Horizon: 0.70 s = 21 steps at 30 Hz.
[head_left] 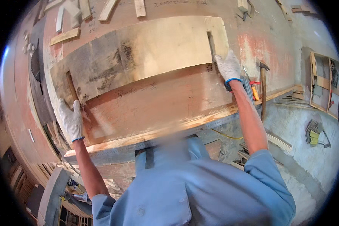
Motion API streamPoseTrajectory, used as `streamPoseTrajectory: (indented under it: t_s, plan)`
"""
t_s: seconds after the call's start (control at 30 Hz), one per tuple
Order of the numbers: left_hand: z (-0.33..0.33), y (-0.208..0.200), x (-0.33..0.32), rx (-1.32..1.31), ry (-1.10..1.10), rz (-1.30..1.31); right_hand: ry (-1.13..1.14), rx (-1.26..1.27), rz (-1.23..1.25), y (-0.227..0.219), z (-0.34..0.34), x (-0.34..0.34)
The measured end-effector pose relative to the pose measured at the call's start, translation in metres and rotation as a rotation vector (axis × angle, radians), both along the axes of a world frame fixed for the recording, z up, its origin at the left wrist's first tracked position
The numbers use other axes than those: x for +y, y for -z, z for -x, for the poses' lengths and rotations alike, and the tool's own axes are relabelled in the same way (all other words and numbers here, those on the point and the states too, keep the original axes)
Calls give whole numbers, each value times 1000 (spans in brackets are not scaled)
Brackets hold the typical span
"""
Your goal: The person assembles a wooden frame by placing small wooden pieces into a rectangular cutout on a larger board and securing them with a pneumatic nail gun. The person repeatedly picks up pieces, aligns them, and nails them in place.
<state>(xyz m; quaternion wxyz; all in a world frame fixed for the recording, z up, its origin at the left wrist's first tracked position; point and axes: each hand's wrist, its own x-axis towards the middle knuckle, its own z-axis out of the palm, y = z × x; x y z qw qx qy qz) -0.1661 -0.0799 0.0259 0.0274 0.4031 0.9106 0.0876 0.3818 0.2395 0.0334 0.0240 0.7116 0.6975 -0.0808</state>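
Observation:
A long wooden board (169,45), pale at its right and stained grey and black at its left, lies tilted over the workbench. Narrow slots run in from its lower edge near both ends. My left hand (71,119), in a white knit glove with a blue cuff, grips the board's lower left corner beside one slot. At the lower right corner my right hand (229,68), gloved the same way, holds the board's end next to the other slot. Parts of the fingers of both hands are hidden by the board.
A hammer (263,90) and an orange-handled tool (255,92) lie right of my right hand. Wood offcuts (66,35) lie at the far left, near a toothed saw blade (35,64). A wooden strip (199,122) edges the reddish workbench (147,109). An open wooden frame (322,83) stands at right.

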Motion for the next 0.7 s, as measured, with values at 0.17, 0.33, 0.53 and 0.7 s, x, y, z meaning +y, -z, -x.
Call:
streamPoseTrajectory:
  t_s: [0.17,0.33,0.53,0.7]
  plan:
    - [-8,5,12,126,-40,116,82,-25,1,-13,19,-4]
    - [-10,8,15,110,-82,40,81,-30,-37,-3,14,0]
    - [-7,6,16,77,-79,25,113,37,-35,-3,15,3]
    - [-11,6,21,100,-93,26,82,99,-62,5,6,8]
